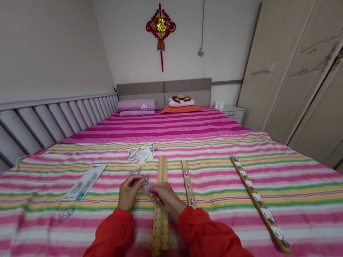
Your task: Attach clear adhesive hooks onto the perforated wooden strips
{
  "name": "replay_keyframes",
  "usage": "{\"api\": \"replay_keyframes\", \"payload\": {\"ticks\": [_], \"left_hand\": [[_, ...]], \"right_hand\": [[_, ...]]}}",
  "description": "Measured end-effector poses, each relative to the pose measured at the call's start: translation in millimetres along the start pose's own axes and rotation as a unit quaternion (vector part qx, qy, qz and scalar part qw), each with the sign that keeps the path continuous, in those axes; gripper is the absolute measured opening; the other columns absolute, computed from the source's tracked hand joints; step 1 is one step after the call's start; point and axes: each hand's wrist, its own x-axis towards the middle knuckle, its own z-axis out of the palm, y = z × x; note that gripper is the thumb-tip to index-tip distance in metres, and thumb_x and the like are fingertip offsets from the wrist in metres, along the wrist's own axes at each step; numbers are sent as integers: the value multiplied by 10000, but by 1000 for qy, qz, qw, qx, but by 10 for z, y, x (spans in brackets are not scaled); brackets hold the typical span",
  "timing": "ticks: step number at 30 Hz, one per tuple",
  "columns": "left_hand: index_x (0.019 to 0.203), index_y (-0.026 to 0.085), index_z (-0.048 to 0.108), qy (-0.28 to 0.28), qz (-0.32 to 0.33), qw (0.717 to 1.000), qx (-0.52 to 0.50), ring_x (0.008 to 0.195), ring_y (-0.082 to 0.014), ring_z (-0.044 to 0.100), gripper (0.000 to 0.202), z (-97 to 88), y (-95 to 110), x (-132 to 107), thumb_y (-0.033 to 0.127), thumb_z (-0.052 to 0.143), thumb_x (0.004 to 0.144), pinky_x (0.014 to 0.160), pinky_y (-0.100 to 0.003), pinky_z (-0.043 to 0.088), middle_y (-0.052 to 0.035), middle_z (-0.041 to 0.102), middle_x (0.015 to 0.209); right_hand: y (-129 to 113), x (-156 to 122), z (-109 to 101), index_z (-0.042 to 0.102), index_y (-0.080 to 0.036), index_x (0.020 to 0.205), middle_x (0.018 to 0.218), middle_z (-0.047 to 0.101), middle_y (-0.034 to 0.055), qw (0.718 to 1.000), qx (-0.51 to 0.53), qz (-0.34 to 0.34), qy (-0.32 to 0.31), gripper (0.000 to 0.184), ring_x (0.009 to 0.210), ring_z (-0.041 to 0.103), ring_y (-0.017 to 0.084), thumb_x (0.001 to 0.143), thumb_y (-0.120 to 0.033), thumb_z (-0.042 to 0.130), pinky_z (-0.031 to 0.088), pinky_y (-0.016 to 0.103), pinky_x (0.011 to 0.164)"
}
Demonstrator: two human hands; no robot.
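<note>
Between my two hands is a small clear plastic packet [146,183] with what look like small metal parts in it. My left hand [129,191] pinches its left side. On its right side, the fingers of my right hand [167,196] are closed over the edge. Two long wooden strips with rows of holes [158,230] lie side by side beneath my right hand. Just right of them is a shorter wooden strip [188,183] with metal fittings, partly hidden by my right sleeve. Beyond my hands lies a pile of opened clear packaging [140,154].
A wooden rail with several white hooks [257,197] lies at the right on the striped bedspread [228,227]. To the left are a flat blister pack [85,182] and a thin wire-like bundle [66,212]. Pillows [136,106] rest by the headboard; a railing [50,121] runs along the left.
</note>
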Motion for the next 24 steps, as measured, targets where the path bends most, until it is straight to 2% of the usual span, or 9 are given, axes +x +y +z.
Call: {"api": "replay_keyframes", "payload": {"ticks": [5,8,14,18,21,24], "left_hand": [[777,160,655,80,-61,992,-75,723,-173,628,415,-29,-46,33,462,770,516,661,-277,502,-41,696,755],[792,153,645,119,-85,986,-81,722,-177,633,444,-84,-86,56,477,762,513,642,-275,501,-49,700,762],[1021,148,654,46,-78,996,-3,707,-202,650,653,-189,-202,108,509,751,485,677,-324,521,-40,698,710],[885,169,716,48,-23,996,76,858,-252,644,544,-185,-264,134,544,734,492,777,-377,512,-91,707,886],[852,171,730,41,-8,995,87,899,-263,630,500,-86,-220,101,557,717,534,810,-392,501,-102,702,927],[857,170,728,-50,-44,997,27,876,-243,641,475,107,-92,23,547,712,569,798,-365,511,-92,714,914]], "right_hand": [[20,-29,-52,522,-173,401,357,501,-42,999,-32,-9,7,228,307,311,53,598,-96,605,181,203,330],[21,-34,-81,537,-172,382,355,501,-38,998,-51,-18,11,229,337,338,64,580,-80,606,214,205,355],[37,-28,-187,570,-173,460,402,531,-48,997,-65,-41,22,160,368,359,71,606,-151,631,251,205,389],[16,-26,-329,567,-182,511,428,529,-60,996,-71,-54,24,135,367,363,73,625,-211,633,254,208,391],[-12,-31,-458,555,-186,534,448,522,-64,994,-73,-69,33,140,365,355,72,636,-245,630,252,210,393],[-32,-34,-583,567,-189,602,506,538,-57,992,-80,-96,22,115,366,341,75,672,-274,598,248,217,396]]}}
